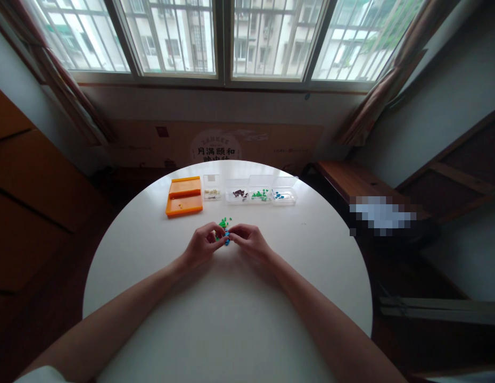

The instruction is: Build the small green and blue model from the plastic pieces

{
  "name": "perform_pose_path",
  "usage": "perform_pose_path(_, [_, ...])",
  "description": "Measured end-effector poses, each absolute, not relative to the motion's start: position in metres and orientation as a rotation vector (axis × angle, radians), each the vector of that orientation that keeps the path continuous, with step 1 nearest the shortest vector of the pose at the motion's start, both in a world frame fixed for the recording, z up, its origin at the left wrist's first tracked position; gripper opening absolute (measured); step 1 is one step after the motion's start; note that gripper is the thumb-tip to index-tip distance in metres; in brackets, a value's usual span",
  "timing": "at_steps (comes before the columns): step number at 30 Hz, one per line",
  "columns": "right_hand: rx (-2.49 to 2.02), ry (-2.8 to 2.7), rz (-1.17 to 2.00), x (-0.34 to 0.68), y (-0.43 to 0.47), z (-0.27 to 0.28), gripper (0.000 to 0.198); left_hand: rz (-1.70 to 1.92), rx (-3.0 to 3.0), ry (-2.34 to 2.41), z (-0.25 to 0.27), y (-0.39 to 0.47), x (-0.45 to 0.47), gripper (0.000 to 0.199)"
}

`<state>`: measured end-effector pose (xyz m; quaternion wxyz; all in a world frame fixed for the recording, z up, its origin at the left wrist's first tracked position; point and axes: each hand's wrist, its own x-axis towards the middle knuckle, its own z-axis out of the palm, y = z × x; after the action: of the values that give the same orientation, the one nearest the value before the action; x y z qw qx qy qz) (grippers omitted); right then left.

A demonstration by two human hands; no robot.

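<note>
Near the middle of the white round table, my left hand (205,243) and my right hand (249,240) meet fingertip to fingertip. Both are closed in a pinch on a small cluster of blue toy blocks (227,235). Its exact shape is too small to make out and partly hidden by the fingers. Loose green blocks (223,223) lie on the table just beyond my fingertips, and a bit of green also shows beside my left fingers.
Past my hands stands an orange two-part tray (184,195) with a few yellow bits. Right of it are clear plastic boxes holding pale pieces (211,192), dark pieces (240,194), green pieces (261,195) and blue pieces (278,196). The white table (215,319) has a rounded edge.
</note>
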<state>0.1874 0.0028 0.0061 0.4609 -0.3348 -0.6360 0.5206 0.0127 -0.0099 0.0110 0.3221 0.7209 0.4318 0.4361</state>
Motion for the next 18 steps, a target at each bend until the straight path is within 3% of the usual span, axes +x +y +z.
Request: perform_pose_path(18, [-0.833, -1.614, 1.245, 0.1876, 0.0045, 0.0015, 0.021, 1.114, 1.904, 1.147, 0.011, -0.0103, 0.0124, 0.02])
